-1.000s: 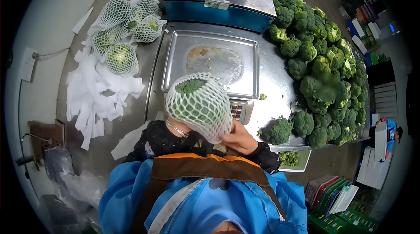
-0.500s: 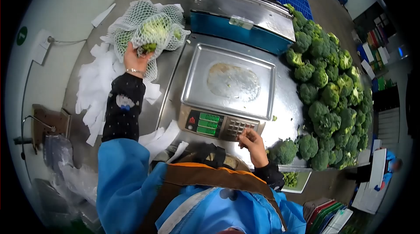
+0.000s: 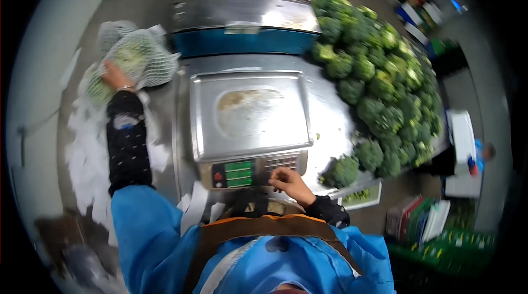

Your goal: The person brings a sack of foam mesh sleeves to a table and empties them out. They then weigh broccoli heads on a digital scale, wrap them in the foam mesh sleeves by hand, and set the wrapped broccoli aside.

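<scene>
My left hand [image 3: 116, 77] is among vegetables in white foam netting at the left, blurred and partly hidden. Its fingers appear closed around a net-wrapped broccoli [image 3: 133, 55]; more netted pieces touch it. My right hand [image 3: 292, 185] hovers at the keypad [image 3: 280, 162] of the weighing scale, fingers curled inward, with nothing visible in them. The steel pan [image 3: 258, 134] of the scale bears only a brownish stain and wet marks. Green digits on its display [image 3: 238, 173] are too smeared to read.
Loose broccoli heads [image 3: 379, 79] are heaped at the right of the steel table. Behind the scale stands a steel-topped machine [image 3: 242, 13] with a blue front. White foam sleeves [image 3: 91, 167] lie at the left. A co-worker in blue [image 3: 481, 154] is far right.
The view has turned, so the scale and broccoli heap appear farther left. My left hand has shifted slightly among the netted pieces. My right hand stays curled by the keypad.
</scene>
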Motion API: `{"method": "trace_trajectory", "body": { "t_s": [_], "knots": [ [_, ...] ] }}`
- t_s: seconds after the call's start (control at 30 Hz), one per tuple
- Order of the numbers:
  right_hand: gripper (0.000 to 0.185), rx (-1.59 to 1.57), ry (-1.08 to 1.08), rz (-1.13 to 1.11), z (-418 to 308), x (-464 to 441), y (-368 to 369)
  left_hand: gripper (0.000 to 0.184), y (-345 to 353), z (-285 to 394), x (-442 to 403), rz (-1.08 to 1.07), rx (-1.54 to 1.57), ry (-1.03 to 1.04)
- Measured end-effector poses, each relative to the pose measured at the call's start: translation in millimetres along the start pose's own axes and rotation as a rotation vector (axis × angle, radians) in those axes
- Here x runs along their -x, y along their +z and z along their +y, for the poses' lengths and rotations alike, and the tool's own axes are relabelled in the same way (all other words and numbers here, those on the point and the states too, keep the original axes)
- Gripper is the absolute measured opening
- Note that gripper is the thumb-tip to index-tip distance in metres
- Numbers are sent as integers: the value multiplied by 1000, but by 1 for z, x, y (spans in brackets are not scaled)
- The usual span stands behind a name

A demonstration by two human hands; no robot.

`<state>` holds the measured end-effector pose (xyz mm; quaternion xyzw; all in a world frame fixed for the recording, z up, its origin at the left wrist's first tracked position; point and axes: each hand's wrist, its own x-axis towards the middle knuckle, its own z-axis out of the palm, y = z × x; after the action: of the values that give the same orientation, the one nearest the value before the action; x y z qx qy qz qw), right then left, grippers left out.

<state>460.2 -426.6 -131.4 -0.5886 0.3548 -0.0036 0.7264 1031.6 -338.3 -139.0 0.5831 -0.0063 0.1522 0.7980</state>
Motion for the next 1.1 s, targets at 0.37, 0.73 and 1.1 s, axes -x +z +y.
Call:
{"method": "trace_trajectory", "body": {
  "t_s": [0.37, 0.73, 1.1],
  "knots": [
    [28, 266, -108, 334, -57, -9, -125, 78, 78, 21, -21, -179, -1314, 208],
    [90, 1037, 17, 1278, -107, -64, -411, 60, 41, 38, 36, -841, -1296, 964],
    [61, 995, -480, 1343, -83, -62, -347, 25, -134, 114, 166, -949, -1002, 276]
  ]
}}
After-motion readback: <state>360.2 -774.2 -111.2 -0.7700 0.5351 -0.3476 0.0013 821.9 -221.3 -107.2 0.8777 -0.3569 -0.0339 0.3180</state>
